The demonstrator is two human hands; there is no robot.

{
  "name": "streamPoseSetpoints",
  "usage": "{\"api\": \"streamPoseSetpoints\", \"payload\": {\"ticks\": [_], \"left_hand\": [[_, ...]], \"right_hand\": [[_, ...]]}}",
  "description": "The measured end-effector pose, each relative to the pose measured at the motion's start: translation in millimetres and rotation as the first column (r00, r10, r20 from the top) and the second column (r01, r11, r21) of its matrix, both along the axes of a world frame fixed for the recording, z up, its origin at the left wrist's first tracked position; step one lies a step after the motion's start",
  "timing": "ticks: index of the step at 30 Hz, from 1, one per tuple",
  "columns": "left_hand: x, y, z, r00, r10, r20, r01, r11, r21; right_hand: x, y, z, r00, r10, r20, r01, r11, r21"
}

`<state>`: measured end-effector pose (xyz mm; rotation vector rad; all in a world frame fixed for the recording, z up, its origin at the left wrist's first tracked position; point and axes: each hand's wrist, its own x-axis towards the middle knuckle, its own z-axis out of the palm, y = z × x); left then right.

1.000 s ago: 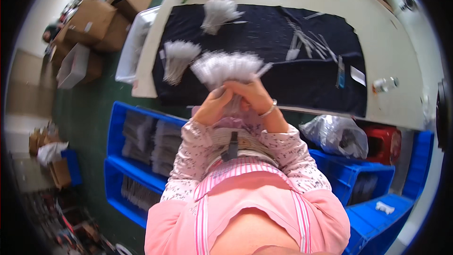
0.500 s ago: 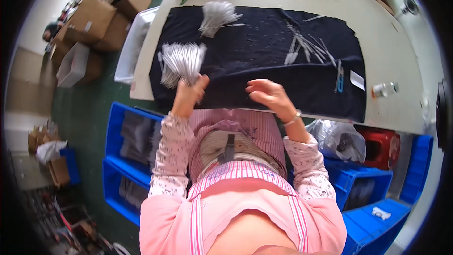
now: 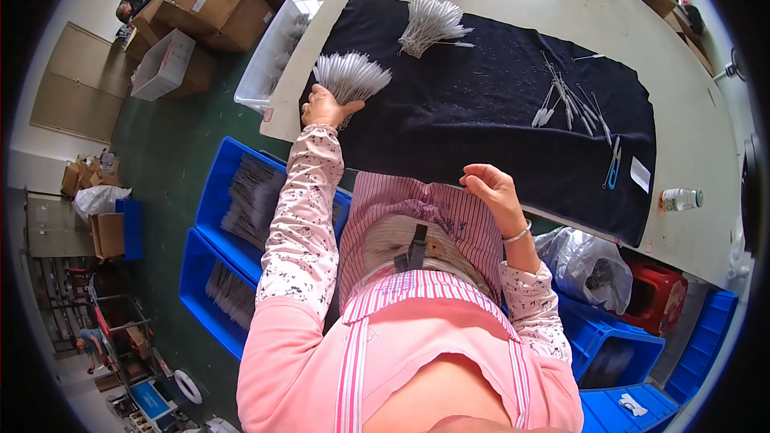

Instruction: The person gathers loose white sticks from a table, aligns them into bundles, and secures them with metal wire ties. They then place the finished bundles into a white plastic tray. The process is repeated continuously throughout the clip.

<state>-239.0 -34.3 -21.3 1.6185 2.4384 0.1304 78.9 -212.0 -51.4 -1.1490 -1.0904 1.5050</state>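
Observation:
A fanned bundle of thin white-bristled wire brushes (image 3: 353,76) lies at the left of a dark cloth (image 3: 417,124). My left hand (image 3: 326,106) is around its wire stems, fingers on the left side and thumb across them. Partly under the palm, the stem ends hardly show. Over the cloth's front edge hovers my right hand (image 3: 493,192), fingers loosely bent, thumb apart, nothing in it. A second brush bundle (image 3: 431,26) rests farther back. Several loose brushes (image 3: 573,104) are spread at the right, near blue-handled snips (image 3: 613,167).
Blue bins (image 3: 249,200) with brushes stand left of my lap; more blue bins (image 3: 618,345), a plastic bag (image 3: 589,265) and a red stool (image 3: 654,297) are at the right. A small glass jar (image 3: 680,200) stands on the white table (image 3: 690,144). A person (image 3: 132,4) is far left.
My view has shifted, so the table appears farther right. My left hand has moved outward with the bundle, which now lies fanned on the cloth. The right hand's fingers have curled a little.

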Motion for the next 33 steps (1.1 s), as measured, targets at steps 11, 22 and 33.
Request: {"api": "streamPoseSetpoints", "payload": {"ticks": [11, 22, 33], "left_hand": [[-15.1, 10.7, -36.0, 0.983, -0.168, 0.078, 0.155, 0.976, 0.151], [17.5, -23.7, -1.0, 0.990, -0.089, -0.110, 0.108, 0.977, 0.184], [39.1, -91.0, -6.9, 0.965, -0.045, -0.258, 0.150, 0.903, 0.402]], "right_hand": [[4.2, 11.4, 10.7, 0.983, -0.071, 0.169, 0.066, 0.997, 0.037], [242.3, 137.3, -23.3, -0.062, -0.690, 0.721, 0.425, 0.635, 0.645], [299.3, 173.5, -22.6, -0.069, 0.043, 0.997, 0.436, 0.900, -0.009]]}}
